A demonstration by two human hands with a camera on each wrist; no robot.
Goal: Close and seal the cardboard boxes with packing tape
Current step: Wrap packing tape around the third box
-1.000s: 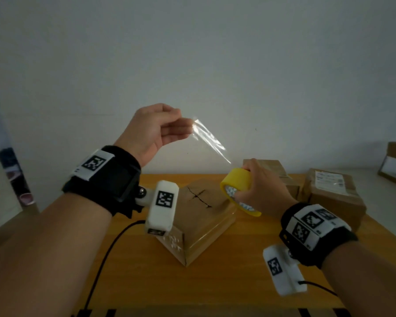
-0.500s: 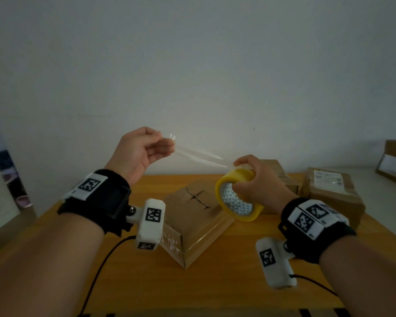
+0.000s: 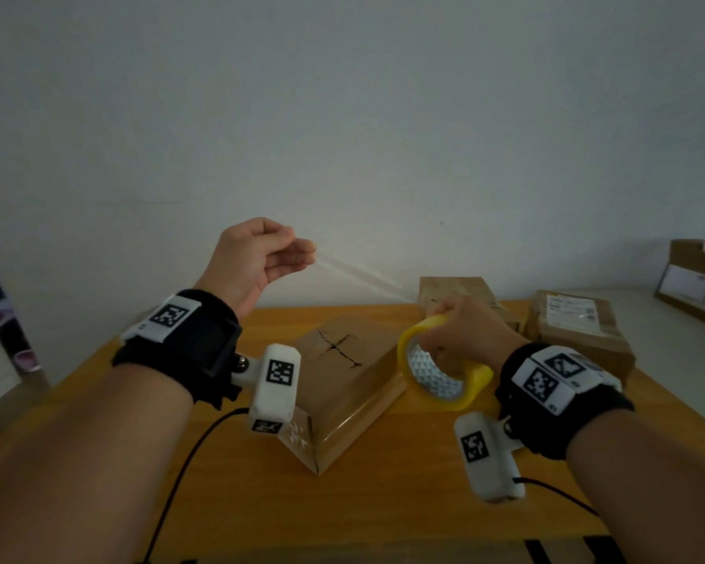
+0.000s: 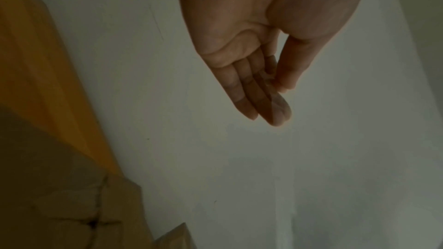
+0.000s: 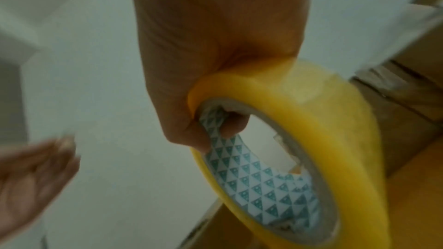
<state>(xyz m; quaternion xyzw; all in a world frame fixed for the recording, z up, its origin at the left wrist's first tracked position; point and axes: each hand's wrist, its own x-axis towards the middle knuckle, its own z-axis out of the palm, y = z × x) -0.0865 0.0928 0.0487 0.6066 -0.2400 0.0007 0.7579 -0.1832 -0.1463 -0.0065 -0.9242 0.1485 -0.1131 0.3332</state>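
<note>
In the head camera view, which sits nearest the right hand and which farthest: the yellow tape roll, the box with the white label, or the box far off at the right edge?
1. Yellow tape roll: gripped by the right hand.
2. Box with the white label: on the table, just right of the hand.
3. Box at the right edge: on the pale surface beyond.

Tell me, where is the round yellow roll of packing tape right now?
In the head view the round yellow roll of packing tape is right of centre, held up by the right hand, just right of the nearest brown cardboard box on the wooden table.
</note>
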